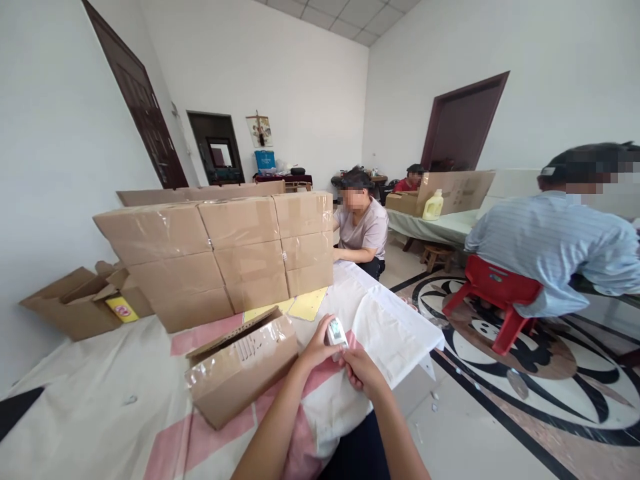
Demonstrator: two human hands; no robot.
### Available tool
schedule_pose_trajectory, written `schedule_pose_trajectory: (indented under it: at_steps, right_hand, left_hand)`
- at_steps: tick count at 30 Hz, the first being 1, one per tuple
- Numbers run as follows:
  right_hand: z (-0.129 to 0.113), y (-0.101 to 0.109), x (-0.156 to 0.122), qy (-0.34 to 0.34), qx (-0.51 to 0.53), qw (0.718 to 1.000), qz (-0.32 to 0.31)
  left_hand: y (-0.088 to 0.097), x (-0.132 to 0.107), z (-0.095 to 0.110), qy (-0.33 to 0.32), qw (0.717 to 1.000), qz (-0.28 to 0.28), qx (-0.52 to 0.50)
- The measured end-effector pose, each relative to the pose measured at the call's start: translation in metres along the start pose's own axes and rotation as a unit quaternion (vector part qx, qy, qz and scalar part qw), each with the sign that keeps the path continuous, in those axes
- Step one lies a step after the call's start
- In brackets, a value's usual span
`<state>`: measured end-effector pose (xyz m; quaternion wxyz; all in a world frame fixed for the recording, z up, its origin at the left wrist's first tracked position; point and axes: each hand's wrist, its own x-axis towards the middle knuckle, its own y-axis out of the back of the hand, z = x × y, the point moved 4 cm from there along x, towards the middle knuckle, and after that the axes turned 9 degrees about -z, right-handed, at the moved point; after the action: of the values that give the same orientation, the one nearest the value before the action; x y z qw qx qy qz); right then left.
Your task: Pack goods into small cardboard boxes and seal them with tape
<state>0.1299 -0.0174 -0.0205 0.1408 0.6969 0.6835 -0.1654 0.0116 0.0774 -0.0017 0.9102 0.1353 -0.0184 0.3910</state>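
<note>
A small white gadget (336, 333) sits between both my hands just above the table's near edge. My left hand (316, 347) curls around its left side, fingers closed on it. My right hand (361, 371) pinches it from below and to the right. Just left of my hands lies an open cardboard box (240, 363) wrapped in clear tape, flap raised. The table carries a white and pink cloth (100, 407).
A stack of sealed cardboard boxes (220, 257) fills the table's far side, with an open box (75, 303) at far left. White paper sheets (390, 327) lie to the right. A seated person (361, 227) works beyond; another person (555, 247) sits on a red stool (493, 300).
</note>
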Motion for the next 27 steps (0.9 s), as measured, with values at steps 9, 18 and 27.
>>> schedule_pose_trajectory:
  at_steps: [9, 18, 27]
  right_hand:
    - [0.01, 0.003, 0.008, 0.012, -0.008, 1.0, -0.008]
    - [0.001, 0.002, -0.002, -0.007, 0.007, 1.0, -0.021]
    - [-0.006, 0.002, -0.009, -0.013, 0.019, 0.999, -0.029]
  left_hand:
    - [-0.001, 0.001, -0.005, 0.018, 1.0, -0.016, 0.011]
    - [-0.001, -0.002, -0.01, 0.017, 0.999, -0.001, 0.038]
    - [-0.013, -0.074, 0.13, -0.282, 0.905, -0.133, 0.29]
